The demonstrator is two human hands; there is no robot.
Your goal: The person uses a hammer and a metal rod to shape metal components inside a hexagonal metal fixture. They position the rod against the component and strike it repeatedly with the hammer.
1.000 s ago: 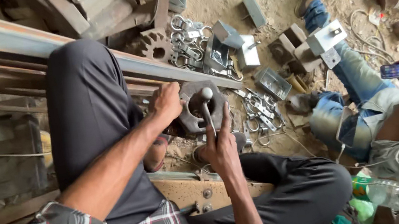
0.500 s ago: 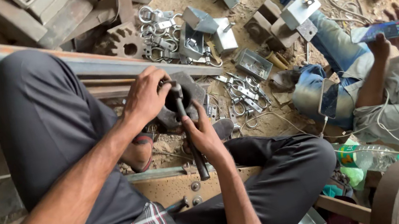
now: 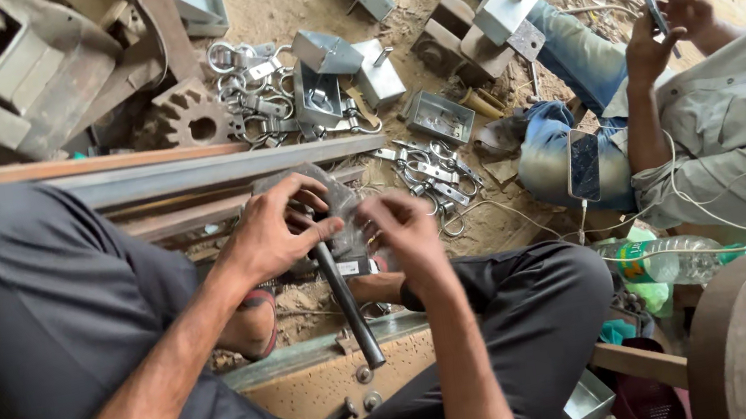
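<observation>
I sit on the sandy floor with my knees spread, a long steel beam (image 3: 193, 172) running across in front of me and a rusty gear wheel (image 3: 190, 118) lying beyond it among heavy scrap. Past the beam lies a spread of bent sheet-metal brackets (image 3: 326, 51) and a heap of shiny ring-ended clamps (image 3: 254, 90), more of them to the right (image 3: 426, 173). On my right another person (image 3: 721, 122) sits holding a phone; their hands are not mine.

The work sits between my shins: a grey metal part (image 3: 334, 210) just this side of the beam, mostly covered by my hands. My left hand (image 3: 274, 228) is curled over its top, fingers closed around the upper end of a dark steel rod (image 3: 345, 301) that slants down toward me. My right hand (image 3: 405, 229) is blurred and half open beside the part; I cannot tell whether it grips anything or only touches the part's edge.

To do this well, I judge I should keep the left grip firm and low so the rod stays seated in the part, steady the part with my right palm rather than fingertips, and keep both feet clear of the rod's free end.
</observation>
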